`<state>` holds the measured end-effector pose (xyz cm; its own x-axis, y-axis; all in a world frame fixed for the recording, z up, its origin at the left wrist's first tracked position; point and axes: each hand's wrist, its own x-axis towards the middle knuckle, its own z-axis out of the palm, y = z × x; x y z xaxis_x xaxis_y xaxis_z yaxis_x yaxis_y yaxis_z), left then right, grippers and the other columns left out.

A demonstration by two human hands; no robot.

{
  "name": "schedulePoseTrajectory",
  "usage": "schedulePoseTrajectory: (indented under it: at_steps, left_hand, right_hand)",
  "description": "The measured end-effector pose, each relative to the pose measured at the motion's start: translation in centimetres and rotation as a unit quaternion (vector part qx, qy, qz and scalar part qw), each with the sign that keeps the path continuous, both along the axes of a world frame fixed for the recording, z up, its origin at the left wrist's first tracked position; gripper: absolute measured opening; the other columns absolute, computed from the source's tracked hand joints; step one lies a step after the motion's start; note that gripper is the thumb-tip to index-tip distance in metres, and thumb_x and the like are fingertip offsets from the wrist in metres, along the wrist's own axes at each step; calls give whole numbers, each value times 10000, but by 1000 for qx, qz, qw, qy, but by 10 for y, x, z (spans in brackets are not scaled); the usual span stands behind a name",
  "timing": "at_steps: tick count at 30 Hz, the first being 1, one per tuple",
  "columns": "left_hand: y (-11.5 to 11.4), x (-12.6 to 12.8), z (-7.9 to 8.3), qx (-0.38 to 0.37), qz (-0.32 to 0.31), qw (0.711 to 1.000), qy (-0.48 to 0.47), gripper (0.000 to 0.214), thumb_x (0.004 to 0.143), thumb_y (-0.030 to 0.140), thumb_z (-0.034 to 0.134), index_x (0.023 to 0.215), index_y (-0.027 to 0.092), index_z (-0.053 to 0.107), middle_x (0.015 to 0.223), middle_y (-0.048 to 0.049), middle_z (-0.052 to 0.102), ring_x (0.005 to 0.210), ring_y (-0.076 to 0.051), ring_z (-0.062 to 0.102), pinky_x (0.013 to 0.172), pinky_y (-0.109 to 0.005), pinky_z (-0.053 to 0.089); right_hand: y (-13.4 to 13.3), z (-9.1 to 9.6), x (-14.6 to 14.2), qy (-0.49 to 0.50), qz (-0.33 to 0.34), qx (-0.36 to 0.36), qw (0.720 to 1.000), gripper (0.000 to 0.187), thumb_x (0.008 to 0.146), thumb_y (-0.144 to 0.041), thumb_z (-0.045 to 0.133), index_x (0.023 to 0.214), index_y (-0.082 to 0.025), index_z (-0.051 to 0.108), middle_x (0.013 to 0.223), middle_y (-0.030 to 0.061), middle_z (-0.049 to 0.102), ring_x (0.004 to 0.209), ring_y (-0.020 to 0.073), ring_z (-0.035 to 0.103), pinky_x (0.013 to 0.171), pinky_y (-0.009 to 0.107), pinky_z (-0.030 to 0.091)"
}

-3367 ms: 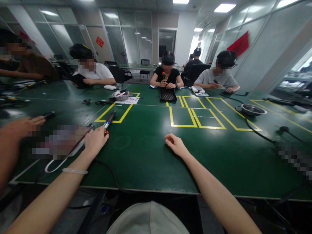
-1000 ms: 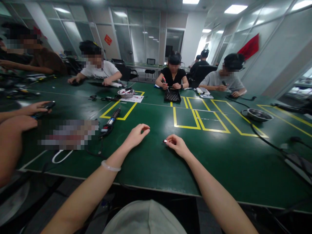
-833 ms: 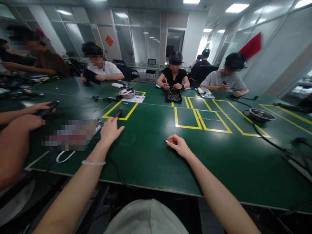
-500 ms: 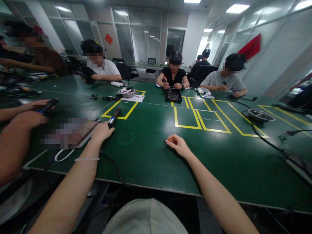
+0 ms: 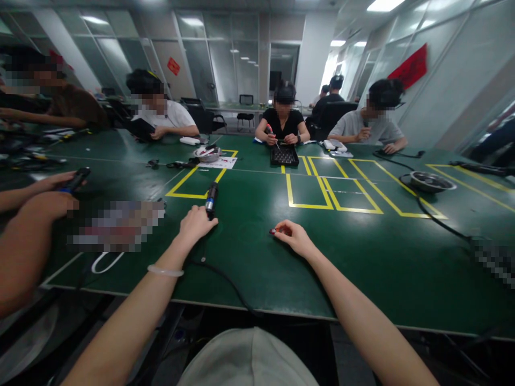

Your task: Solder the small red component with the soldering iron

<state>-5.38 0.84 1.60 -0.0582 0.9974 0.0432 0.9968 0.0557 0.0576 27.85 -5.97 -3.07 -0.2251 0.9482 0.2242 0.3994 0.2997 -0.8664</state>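
My left hand (image 5: 196, 224) is closed around the lower end of a corded electric screwdriver (image 5: 211, 197), a black and blue tool pointing away from me over the green table (image 5: 257, 279). Its black cable (image 5: 217, 272) trails back to the table's near edge. My right hand (image 5: 293, 235) rests on the table and pinches a small red and silver part (image 5: 273, 231) between thumb and fingertips. The two hands are about a forearm's width apart.
Yellow tape rectangles (image 5: 317, 188) mark the table. A black tray (image 5: 284, 155) lies before the person opposite, a metal bowl (image 5: 429, 181) with a cable at right. Another person's arms (image 5: 28, 225) hold a dark tool (image 5: 74, 179) at left. Several people sit around the table.
My left hand reached left to the screwdriver, closed on it and brought it right, toward my right hand. My right hand stayed put with the small part.
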Motion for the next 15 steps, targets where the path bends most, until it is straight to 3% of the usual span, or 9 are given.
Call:
schedulePoseTrajectory:
  at_steps: [5,10,15]
  left_hand:
    - [-19,64,4,12,-102,995,-13,554,802,544,492,1193,154,534,1183,-163,508,1054,-312,562,792,-390,503]
    - [-36,120,1,24,-166,986,-19,540,801,515,526,1215,169,504,1190,-161,499,1077,-306,535,793,-378,494]
    - [-52,149,-6,25,-207,977,-44,627,808,496,528,1355,230,376,1170,-140,495,1063,-297,534,785,-379,483]
  right_hand:
    - [0,0,0,-9,-21,13,1000,229,806,-378,644,913,-175,643,691,-9,584,606,128,491,585,251,386]
    - [1,0,-1,25,-14,25,999,254,795,-367,644,971,-186,606,795,5,633,612,122,498,588,251,409]
    - [1,1,-1,34,-24,39,998,223,783,-332,649,940,-181,598,831,13,636,622,118,509,608,254,418]
